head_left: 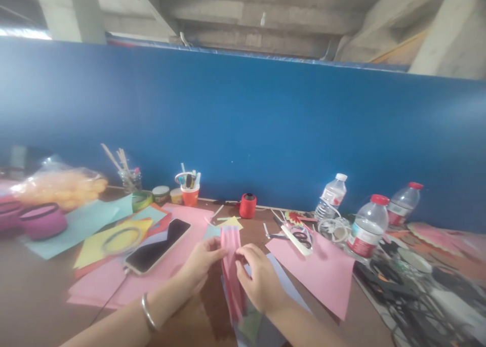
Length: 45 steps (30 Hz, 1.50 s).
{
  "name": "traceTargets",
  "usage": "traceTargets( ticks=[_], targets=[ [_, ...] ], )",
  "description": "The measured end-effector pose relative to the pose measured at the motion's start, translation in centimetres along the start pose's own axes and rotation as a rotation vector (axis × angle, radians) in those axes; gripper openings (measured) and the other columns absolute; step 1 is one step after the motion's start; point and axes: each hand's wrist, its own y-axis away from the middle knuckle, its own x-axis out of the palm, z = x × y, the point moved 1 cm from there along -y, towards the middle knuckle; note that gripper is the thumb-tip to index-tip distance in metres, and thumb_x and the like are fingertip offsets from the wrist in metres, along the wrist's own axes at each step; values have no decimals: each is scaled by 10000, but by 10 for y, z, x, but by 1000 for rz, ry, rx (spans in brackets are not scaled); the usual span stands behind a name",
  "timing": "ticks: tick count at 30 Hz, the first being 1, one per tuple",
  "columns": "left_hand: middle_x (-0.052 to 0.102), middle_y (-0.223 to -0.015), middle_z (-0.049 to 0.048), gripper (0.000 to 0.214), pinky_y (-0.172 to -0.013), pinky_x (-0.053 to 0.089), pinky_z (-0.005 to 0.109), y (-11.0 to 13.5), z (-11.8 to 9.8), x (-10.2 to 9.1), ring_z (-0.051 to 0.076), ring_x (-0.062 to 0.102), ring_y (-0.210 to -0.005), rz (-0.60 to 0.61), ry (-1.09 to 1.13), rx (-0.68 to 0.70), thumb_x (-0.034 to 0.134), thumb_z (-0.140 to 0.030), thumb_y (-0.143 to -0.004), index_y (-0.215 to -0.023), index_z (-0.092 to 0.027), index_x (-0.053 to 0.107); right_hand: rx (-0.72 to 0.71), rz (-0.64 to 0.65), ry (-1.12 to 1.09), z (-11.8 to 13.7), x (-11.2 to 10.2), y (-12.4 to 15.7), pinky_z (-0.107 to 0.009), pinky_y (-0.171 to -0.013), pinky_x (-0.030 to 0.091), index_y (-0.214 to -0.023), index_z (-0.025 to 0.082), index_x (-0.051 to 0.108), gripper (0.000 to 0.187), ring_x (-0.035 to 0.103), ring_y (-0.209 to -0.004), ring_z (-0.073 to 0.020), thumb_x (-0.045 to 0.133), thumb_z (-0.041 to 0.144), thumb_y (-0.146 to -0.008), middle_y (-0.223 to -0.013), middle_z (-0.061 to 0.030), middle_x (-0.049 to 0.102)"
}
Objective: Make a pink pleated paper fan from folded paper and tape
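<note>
A long strip of pleated pink paper (231,266) stands upright between my two hands above the table. My left hand (203,263) pinches its left edge near the top, thumb and fingers closed on it. On the other side my right hand (260,281) has thumb and index finger bent in against the paper's right edge. Under the strip lie a pale blue-grey sheet (290,281) and a greenish piece of paper (250,324). A little yellow paper (231,222) shows just behind the strip's top.
Left, a phone (159,246) with a cable lies on pink and yellow sheets. Right, scissors (299,235) and a white-handled cutter (294,240) rest on a pink sheet (322,276). Bottles (368,228) and tangled cables (410,296) stand farther right. A red cup-like object (248,206) is behind.
</note>
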Motion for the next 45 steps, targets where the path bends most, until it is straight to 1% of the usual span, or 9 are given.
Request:
traceTargets(
  ticks=[4,7,11,15,23,27,32,38,45],
  targets=[
    [663,-811,85,247,-615,481,277,2,-1,3,196,630,-715,73,21,-34,669,-305,-703,-860,-120,623,172,72,-75,7,2,1,-312,-719,445,-952,188,544,234,551,-805,-203,602,251,-734,-863,-52,593],
    [668,-826,88,234,-656,490,287,2,-1,3,201,636,-742,102,32,0,657,-295,-721,-871,-118,624,265,102,-217,9,1,-2,-291,-709,452,-964,197,557,240,573,-804,-187,603,262,-738,-901,-39,621],
    [670,-887,92,262,-754,495,339,0,3,1,220,639,-806,90,38,20,664,-281,-718,-928,-129,625,289,125,-420,8,-1,-6,-282,-743,464,-1021,197,564,259,595,-846,-178,570,241,-766,-949,-35,643],
    [674,-867,73,251,-737,508,353,-3,6,-2,222,643,-787,58,57,14,680,-282,-699,-903,-145,629,315,132,-531,4,-1,-7,-290,-759,474,-1025,184,578,256,610,-864,-185,557,222,-773,-967,-48,655],
    [674,-873,86,243,-741,507,357,-2,3,0,221,642,-783,63,43,2,681,-296,-695,-870,-136,631,343,74,-613,1,1,-6,-284,-765,468,-1025,184,524,225,606,-894,-177,482,192,-804,-974,-51,650],
    [664,-885,83,262,-727,510,368,-2,3,1,226,643,-772,46,32,-7,677,-311,-694,-882,-139,617,333,28,-461,4,-1,-5,-252,-668,448,-823,193,510,63,602,-738,-154,448,197,-810,-793,-6,633],
    [671,-861,70,253,-709,511,345,-1,3,1,220,638,-760,16,20,24,672,-317,-690,-870,-144,629,317,96,-376,8,-7,-8,-240,-645,418,-746,185,549,114,575,-683,-149,484,260,-803,-730,3,622],
    [667,-987,88,263,-739,481,299,-3,-1,-4,220,621,-855,-41,37,144,638,-273,-713,-944,-148,643,453,-37,-436,-21,-25,-22,-230,-580,359,-659,175,503,195,453,-582,-121,509,330,-778,-590,37,481],
    [684,-866,63,235,-670,483,287,-6,1,-8,198,636,-757,-97,81,132,617,-256,-712,-924,-154,632,656,-81,-770,-53,-46,-31,-193,-492,310,-706,177,513,207,399,-513,-82,605,362,-702,-599,53,443]
  ],
)
